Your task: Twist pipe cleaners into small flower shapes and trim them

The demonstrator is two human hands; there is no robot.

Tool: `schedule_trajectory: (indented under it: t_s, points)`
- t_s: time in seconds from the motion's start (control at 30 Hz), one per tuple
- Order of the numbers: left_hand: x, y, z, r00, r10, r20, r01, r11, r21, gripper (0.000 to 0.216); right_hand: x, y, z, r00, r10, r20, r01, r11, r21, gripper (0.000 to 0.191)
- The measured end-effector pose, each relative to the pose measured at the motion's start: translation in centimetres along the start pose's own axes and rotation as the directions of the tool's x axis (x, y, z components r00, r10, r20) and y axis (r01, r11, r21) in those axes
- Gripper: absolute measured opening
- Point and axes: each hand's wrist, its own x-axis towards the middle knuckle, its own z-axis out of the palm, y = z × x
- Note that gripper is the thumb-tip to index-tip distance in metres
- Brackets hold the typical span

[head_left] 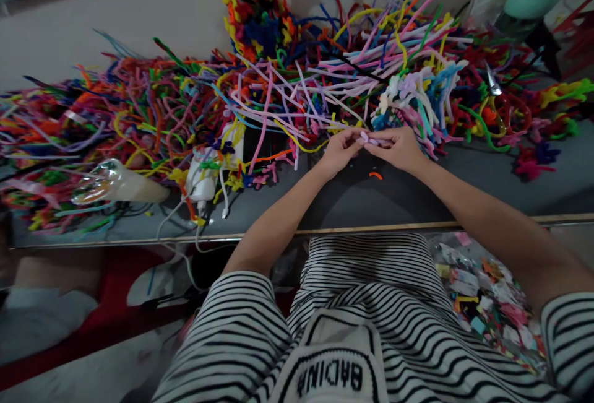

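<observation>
Between my two hands is a short lilac pipe cleaner (pixel 366 138), bent at its left end. The fingers of my left hand (pixel 342 150) pinch it from the left. From the other side, the thumb and fingers of my right hand (pixel 400 148) close on it. Both hands are just above the dark tabletop, with their fingertips nearly touching. A small orange pipe cleaner piece (pixel 375 175) lies on the table below them. Just behind my right hand sits a bunch of white, lilac and blue pipe cleaners (pixel 420 99).
A tangled heap of coloured pipe cleaners (pixel 158 103) spreads along the wall. Scissors (pixel 501 103) lie at the right. On the left are a white power adapter (pixel 202 177) with cables and a plastic cup (pixel 120 183) on its side. Scraps (pixel 492 298) litter the floor.
</observation>
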Motion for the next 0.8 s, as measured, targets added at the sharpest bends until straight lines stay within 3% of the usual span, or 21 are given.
schedule_trajectory:
  t_s: [0.27,0.4,0.57,0.67,0.8]
  points:
    - [0.1,-0.5,0.3,0.999,-0.034,-0.004,0.034,0.995,-0.089,0.054,0.2,0.5,-0.2,0.999,0.026,0.029,-0.029,0.996,0.089,0.034]
    - [0.1,-0.6,0.4,0.998,0.032,-0.062,-0.036,0.997,-0.065,0.053,0.5,0.3,-0.2,0.993,0.100,0.060,-0.111,0.972,0.206,0.038]
    - [-0.1,0.4,-0.3,0.956,0.261,-0.135,-0.222,0.942,0.250,0.047,0.8,0.3,0.0,0.948,0.252,0.194,-0.314,0.841,0.441,0.043]
    - [-0.3,0.8,-1.0,0.907,0.421,0.005,-0.370,0.791,0.487,0.040,0.8,0.1,0.1,0.928,0.247,0.279,-0.358,0.800,0.481,0.036]
    - [-0.4,0.8,-1.7,0.867,0.474,0.155,-0.459,0.638,0.618,0.038,0.8,0.1,0.2,0.894,0.234,0.382,-0.405,0.786,0.467,0.030]
